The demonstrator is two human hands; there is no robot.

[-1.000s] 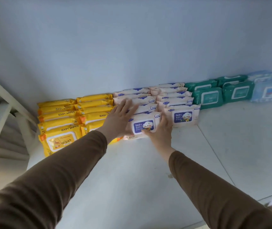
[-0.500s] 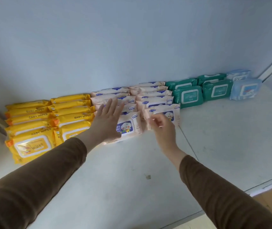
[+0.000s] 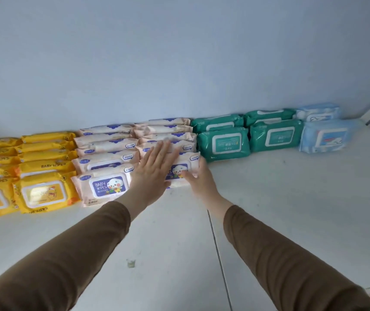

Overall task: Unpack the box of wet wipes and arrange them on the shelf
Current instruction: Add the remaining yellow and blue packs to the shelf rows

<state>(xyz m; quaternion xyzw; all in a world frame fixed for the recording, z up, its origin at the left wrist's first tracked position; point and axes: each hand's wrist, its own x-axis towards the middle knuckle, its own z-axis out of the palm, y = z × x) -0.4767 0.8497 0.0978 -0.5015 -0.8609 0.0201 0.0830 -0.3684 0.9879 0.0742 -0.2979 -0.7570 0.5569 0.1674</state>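
Head view: white shelf (image 3: 291,209) against a pale blue wall (image 3: 179,52), wipes packs ranked along the back. Yellow packs (image 3: 42,194) at the left in two columns, roughly five deep in each, the outer column cut off by the frame edge. Pink packs (image 3: 105,187) next, two columns of five. Green packs (image 3: 223,143): four, two front and two behind. Blue packs (image 3: 324,136): two, one behind the other, both blurred. Left hand (image 3: 153,173) laid flat on the front pink pack of the right column (image 3: 185,169), fingers straight and slightly fanned, hiding most of its label. Right hand (image 3: 198,179) at that pack's right end, thumb on its front face, remaining fingers tucked behind and out of sight, so the hold looks like a pinch on the end. Brown sleeves (image 3: 56,261) on both arms. Small greenish speck (image 3: 131,263) on the shelf, too small to identify. Rear packs visible only as top edges; print unreadable.
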